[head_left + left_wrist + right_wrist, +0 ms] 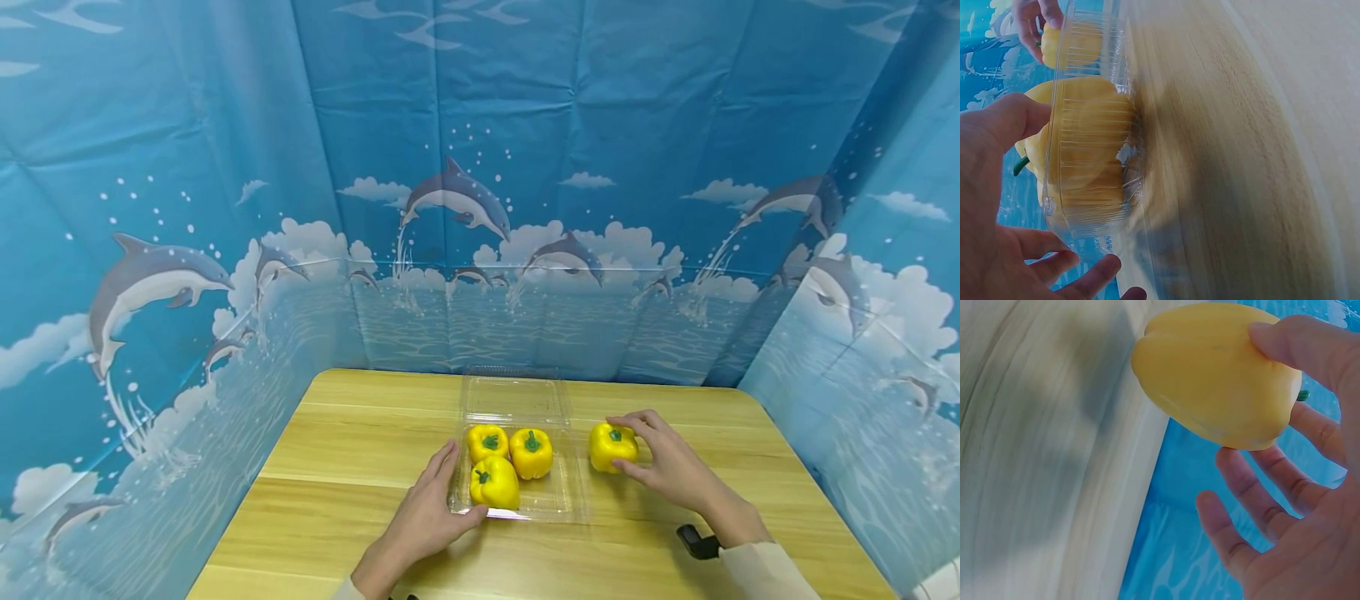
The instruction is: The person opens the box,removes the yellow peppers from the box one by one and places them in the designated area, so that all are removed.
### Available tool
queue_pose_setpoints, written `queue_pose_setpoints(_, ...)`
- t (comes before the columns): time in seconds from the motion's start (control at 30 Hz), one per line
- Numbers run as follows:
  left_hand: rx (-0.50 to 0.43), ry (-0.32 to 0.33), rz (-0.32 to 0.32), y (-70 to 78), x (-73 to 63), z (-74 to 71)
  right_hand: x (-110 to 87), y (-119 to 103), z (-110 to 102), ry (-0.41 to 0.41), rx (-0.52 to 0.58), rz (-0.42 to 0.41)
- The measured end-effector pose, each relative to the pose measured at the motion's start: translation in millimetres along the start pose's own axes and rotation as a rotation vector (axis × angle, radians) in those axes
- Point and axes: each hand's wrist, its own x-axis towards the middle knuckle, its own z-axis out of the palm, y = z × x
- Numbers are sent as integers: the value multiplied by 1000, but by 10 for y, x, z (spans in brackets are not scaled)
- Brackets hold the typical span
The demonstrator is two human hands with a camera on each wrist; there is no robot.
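Three yellow bell peppers with green stems, the front one a bell pepper (495, 483) lying tilted, sit in the left part of a clear plastic container (551, 497). Its lid (515, 398) lies folded back toward the wall. My left hand (427, 510) is at the container's front left corner, thumb at the rim and fingers loosely extended along the left side. To the right of the container, my right hand (663, 462) holds another yellow bell pepper (1216, 375) between thumb and fingers, close over the table, stem facing up in the head view.
Everything stands on a wood-grain table (337, 467) with rounded far corners. A blue curtain (517, 325) printed with dolphins hangs behind it and along both sides. Below my right wrist, a black device part (697, 543) shows near the sleeve.
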Motion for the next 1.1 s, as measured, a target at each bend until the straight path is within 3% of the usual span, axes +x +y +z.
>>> queue_pose_setpoints(0.57,-3,-8,-5,-18,25,3,-16,141,109,-37,5,24)
queue_pose_setpoints(1.1,1,7,8,-11,5,13,-18,103,110,-47,11,12)
